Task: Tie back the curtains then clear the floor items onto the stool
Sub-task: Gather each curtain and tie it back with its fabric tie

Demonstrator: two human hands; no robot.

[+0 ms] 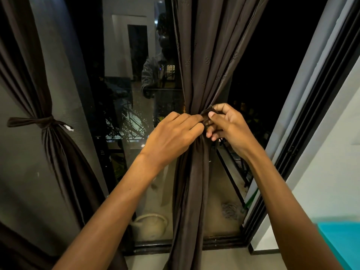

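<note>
Head view. Nearest the camera, the left forearm (116, 203) and the right forearm (282, 195) rise from the bottom edge and converge at mid-frame. The left hand (175, 131) has its back to the camera, with the fingers curled and the fingertips closed on the tie strip (206, 114). The right hand (228, 123) faces it from the opposite side. Its thumb and forefinger pinch the same dark strip, and its lower fingers are curled beneath. The two hands meet at the fingertips.

The strip sits at the gathered waist of the right curtain (196, 55), a dark brown panel hanging in front of the glass (120, 114) and bunched narrow at the hands. The fingers cover the strip, so it cannot be told whether a knot is formed.

The left curtain (25, 78) hangs well apart, at the left edge. It is already cinched by a tie-back (41, 121) knotted around its waist, with one tail pointing left.

Containers: one pale vessel (151, 225) with an arched handle stands behind the glass, just left of the right curtain's lower part. Its interior is not visible. A coiled item (231, 210) lies right of the curtain, also behind the glass.

A teal surface (342, 244) occupies the lower right corner, below the white wall (331, 152) and near the black window frame (292, 152). What it belongs to cannot be told.
</note>
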